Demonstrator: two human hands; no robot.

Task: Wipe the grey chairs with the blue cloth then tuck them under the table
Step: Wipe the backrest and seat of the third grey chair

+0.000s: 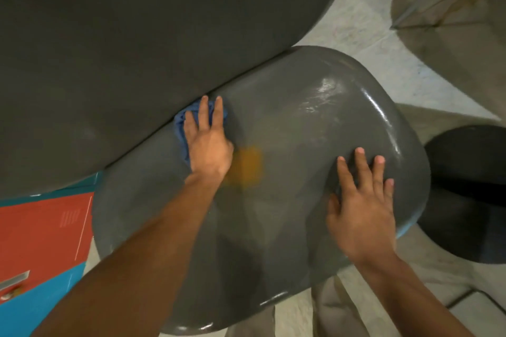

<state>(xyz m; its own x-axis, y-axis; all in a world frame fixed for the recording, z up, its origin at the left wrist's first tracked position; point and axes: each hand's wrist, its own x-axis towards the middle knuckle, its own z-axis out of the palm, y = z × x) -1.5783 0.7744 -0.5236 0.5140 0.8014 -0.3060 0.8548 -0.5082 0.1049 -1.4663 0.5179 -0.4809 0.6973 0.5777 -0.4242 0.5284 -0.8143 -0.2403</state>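
Head view: left hand (208,142) presses blue cloth (182,128) flat-fingered on grey chair (301,123), right hand (361,208) braces open; wiping underway, tucking likely next.

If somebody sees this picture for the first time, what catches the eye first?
The glossy grey chair seat fills the centre, partly under the dark table. The left hand presses a blue cloth beside the table edge; the right hand lies flat near the seat's right rim.
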